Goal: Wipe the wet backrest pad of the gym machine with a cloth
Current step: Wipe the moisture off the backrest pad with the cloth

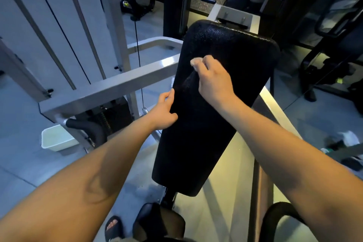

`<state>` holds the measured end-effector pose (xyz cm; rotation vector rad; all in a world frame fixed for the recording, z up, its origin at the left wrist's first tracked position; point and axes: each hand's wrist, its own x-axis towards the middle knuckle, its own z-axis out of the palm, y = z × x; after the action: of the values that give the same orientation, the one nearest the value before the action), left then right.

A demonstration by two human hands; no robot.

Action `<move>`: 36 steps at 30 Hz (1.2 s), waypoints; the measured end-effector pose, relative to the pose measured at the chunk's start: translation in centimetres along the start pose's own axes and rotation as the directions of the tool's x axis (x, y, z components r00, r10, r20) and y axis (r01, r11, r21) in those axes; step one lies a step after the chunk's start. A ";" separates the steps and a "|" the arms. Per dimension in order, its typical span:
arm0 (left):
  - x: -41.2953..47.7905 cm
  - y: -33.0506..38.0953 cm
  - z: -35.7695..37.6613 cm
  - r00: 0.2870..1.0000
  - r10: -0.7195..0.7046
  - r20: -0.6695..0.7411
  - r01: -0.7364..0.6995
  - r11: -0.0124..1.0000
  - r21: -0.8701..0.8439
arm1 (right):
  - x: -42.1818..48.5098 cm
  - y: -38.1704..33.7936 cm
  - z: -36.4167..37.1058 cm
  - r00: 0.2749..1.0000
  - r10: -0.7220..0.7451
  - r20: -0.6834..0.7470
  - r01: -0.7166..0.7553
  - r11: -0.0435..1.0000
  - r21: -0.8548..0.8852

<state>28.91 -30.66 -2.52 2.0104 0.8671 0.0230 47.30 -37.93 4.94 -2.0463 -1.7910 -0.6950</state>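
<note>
Starting at its near lower edge, the backrest pad (188, 153) is seen as a long black cushion. Its long axis runs away from the person and leans slightly right toward the far upper edge.

The left hand (164, 111) is set on the pad's left edge, about midway along. Its fingers (167, 95) are curled round that edge and the thumb is laid on the face, so the pad is gripped.

Further along, the right hand (213, 82) is placed on the face, nearer the left edge than the right. Its fingers are bunched around a small pale cloth (195, 61), which is pressed to the surface.

Beyond the cloth, fine droplets are visible up to the far upper edge. The unwiped area is judged to lie ahead and right of the cloth, nearer the right hand.
</note>
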 end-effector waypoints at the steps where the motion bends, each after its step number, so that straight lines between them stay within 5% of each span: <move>1: 0.0 -0.1 0.1 1.000 0.006 -0.004 -0.006 1.000 0.000 | -1.8 -0.7 1.0 0.998 -0.011 0.057 0.010 1.000 0.009; 7: -0.7 -0.5 1.4 0.998 0.036 -0.042 -0.036 0.999 -0.014 | -7.0 -2.5 1.9 0.922 -0.090 0.377 0.069 0.995 0.070; 14: -0.6 -1.2 2.3 0.999 0.022 -0.045 -0.024 0.999 -0.039 | 1.4 -0.9 -0.7 0.995 -0.094 0.033 0.093 0.995 0.031; 23: -1.2 -3.3 3.1 0.997 -0.053 0.057 0.055 0.998 -0.028 | -5.9 -3.2 2.4 0.924 -0.187 0.334 0.184 0.982 0.038; 31: -1.3 -3.2 3.0 0.994 -0.087 0.067 0.094 0.991 -0.097 | -1.0 -2.9 2.2 0.970 -0.213 0.118 0.218 0.975 -0.030; 36: -0.9 -4.1 3.8 0.997 -0.048 0.068 0.052 0.996 -0.068 | -9.2 -2.6 6.2 0.919 -0.285 0.274 0.299 0.954 -0.008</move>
<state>27.19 -32.67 -7.57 1.9133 0.8625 -0.0411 44.84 -41.71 -5.54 -2.0045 -2.2903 -0.5621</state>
